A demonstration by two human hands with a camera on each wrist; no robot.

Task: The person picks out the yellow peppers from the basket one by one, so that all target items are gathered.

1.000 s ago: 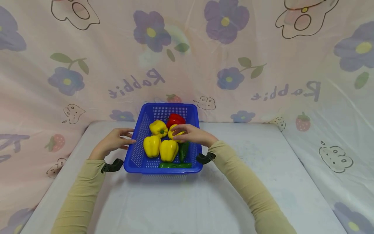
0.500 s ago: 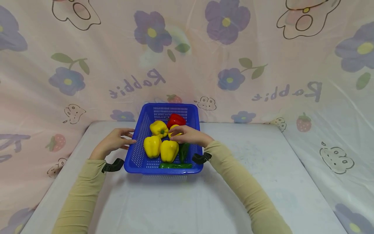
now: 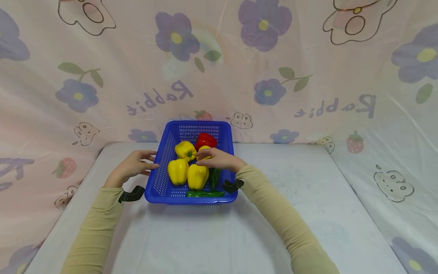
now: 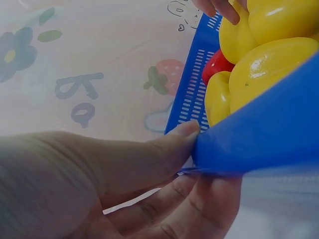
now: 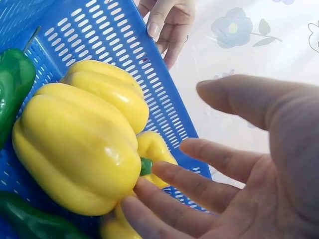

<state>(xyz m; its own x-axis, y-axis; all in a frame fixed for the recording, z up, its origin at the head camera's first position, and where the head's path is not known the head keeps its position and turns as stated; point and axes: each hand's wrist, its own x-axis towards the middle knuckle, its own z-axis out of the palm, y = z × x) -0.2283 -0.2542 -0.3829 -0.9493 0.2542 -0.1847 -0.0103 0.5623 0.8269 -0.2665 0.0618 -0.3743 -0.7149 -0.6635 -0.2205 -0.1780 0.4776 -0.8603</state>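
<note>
At near end of blue perforated plastic basket: two elongated green peppers.
Left rim: your left hand pinches it; basket's long axis runs away from you.
Centre: four blocky yellow bell peppers, beneath and left of your nearer, spread-fingered right hand.
Far end: one red bell pepper.

In the head view, one yellow pepper was partly covered by the right hand. A stemmed green pepper was cropped by the right wrist view's left edge.
</note>
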